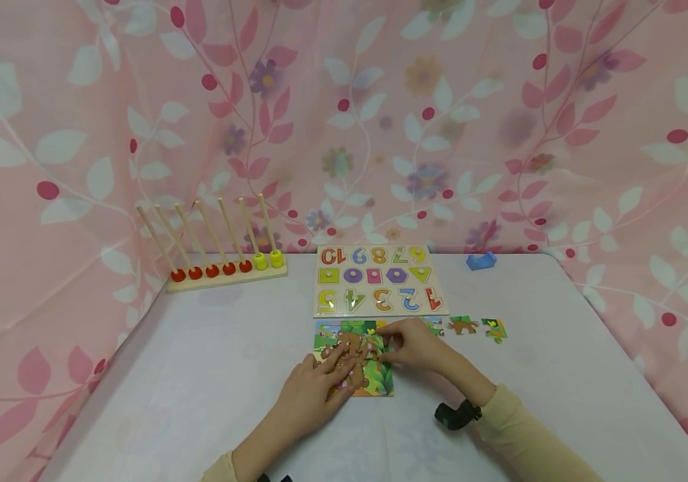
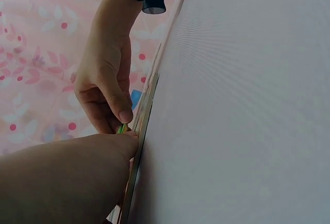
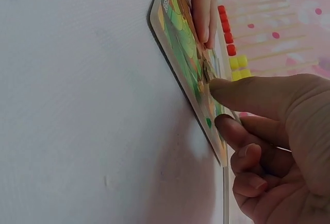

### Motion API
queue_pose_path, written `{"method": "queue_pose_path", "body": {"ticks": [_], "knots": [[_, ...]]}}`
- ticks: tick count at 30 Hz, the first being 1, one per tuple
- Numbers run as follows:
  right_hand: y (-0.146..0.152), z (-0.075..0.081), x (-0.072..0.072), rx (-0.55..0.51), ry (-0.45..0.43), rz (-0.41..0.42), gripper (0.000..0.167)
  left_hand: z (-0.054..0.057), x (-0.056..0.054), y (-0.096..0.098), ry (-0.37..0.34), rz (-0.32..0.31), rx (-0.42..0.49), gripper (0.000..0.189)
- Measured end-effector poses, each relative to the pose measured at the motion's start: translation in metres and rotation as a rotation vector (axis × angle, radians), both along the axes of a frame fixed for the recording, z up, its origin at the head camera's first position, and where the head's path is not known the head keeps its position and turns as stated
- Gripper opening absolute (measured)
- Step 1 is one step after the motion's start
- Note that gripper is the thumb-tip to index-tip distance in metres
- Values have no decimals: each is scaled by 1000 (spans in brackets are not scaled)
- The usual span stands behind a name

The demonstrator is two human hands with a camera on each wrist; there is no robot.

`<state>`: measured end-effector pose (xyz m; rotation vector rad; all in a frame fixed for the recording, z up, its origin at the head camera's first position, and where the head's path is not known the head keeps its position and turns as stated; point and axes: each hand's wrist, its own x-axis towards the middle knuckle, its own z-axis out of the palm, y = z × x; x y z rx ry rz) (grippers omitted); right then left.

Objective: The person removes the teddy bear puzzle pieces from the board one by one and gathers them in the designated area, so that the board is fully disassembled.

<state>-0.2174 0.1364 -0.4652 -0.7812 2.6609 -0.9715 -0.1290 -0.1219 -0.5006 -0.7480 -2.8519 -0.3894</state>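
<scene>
A jigsaw puzzle [image 1: 382, 383] with a brown bear picture on green lies on the table in its flat tray. My left hand [image 1: 314, 388] rests on its left and middle part, fingers stretched out over the bear. At the upper right of the picture, my right hand [image 1: 413, 345] pinches a puzzle piece [image 2: 124, 128] between thumb and fingers, low over the board. In the right wrist view the thumb [image 3: 242, 92] and curled fingers stand right at the board's face, and they hide most of the piece.
Loose puzzle pieces [image 1: 462, 325] lie right of the puzzle. Behind it is a wooden number and shape board [image 1: 368, 311]. A peg stand [image 1: 223, 281] with red and yellow beads stands at the back left, a blue block [image 1: 481, 261] at the back right. A floral curtain hangs behind.
</scene>
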Motion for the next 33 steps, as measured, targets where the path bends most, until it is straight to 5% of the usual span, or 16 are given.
{"method": "queue_pose_path", "body": {"ticks": [9, 19, 33], "knots": [[27, -5, 3, -92, 18, -58, 47, 0, -1, 1, -40, 7, 11, 48], [101, -4, 20, -164, 46, -155, 47, 0, -1, 1, -41, 15, 20, 48], [203, 2, 50, -54, 17, -299, 46, -1, -1, -1, -52, 18, 30, 49]]}}
